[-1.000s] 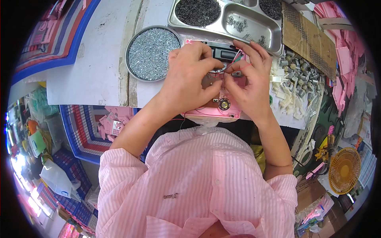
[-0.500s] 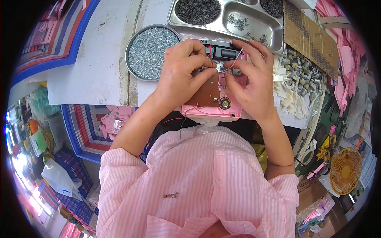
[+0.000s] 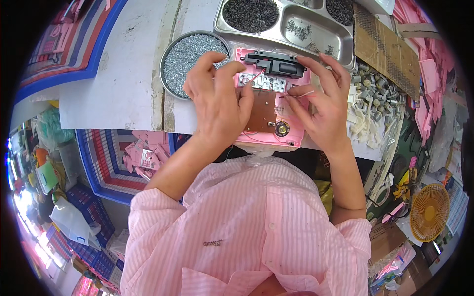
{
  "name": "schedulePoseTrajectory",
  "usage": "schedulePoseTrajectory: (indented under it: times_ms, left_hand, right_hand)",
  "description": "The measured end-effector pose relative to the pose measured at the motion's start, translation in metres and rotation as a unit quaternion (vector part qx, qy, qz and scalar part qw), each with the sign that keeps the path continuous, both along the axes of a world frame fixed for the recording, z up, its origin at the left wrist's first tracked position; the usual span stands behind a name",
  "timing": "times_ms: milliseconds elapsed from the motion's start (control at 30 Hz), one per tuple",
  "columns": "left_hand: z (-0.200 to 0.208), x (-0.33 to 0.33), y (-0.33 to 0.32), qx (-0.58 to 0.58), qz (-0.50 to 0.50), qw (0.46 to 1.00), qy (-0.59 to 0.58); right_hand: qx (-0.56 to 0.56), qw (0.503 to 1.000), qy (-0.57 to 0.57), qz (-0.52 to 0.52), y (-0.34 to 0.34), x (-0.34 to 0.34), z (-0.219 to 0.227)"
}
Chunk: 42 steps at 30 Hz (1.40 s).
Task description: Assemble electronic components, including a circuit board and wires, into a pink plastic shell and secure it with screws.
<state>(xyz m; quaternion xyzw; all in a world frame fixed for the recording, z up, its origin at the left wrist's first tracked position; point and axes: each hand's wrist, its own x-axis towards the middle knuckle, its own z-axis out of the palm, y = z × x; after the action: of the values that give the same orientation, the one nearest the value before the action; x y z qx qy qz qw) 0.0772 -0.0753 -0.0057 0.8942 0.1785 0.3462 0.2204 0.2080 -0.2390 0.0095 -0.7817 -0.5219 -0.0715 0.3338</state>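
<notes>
An open pink plastic housing lies before me on the table. In it are a brown circuit board, a round speaker-like part and a metallic strip. A black plastic module sits slightly slanted along its far end. My left hand is at the housing's left side, fingers apart and holding nothing I can see; a thin red wire runs near its fingertips. Over the right side, my right hand pinches a whitish wire between thumb and forefinger, its other fingers raised beside the module.
A round metal bowl of screws stands left of the housing. Behind is a steel compartment tray with springs. Small metal and white parts are heaped at right, beside cardboard. A blue-rimmed basket with pink pieces is lower left.
My hands were close together at the wires in the middle. The left has drawn away leftward and opened; the right has shifted slightly right with the wire. The black module now sits more slanted.
</notes>
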Motion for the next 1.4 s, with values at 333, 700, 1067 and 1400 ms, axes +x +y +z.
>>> schedulePoseTrajectory:
  times_ms: [333, 700, 1067, 1400]
  left_hand:
    - [0.024, 0.031, 0.011, -0.311, -0.404, 0.849, 0.135]
    - [0.024, 0.032, -0.007, -0.228, -0.299, 0.919, 0.121]
    - [0.031, 0.03, -0.025, -0.186, -0.3, 0.928, 0.118]
    - [0.013, 0.033, -0.016, -0.032, -0.236, 0.969, 0.068]
  right_hand:
    - [0.07, 0.994, -0.022, 0.077, -0.013, 0.013, 0.02]
    - [0.281, 0.798, 0.333, -0.416, -0.235, -0.049, 0.016]
    - [0.274, 0.7, 0.093, -0.653, -0.379, 0.015, -0.011]
    - [0.578, 0.647, 0.295, -0.4, -0.277, -0.061, 0.04]
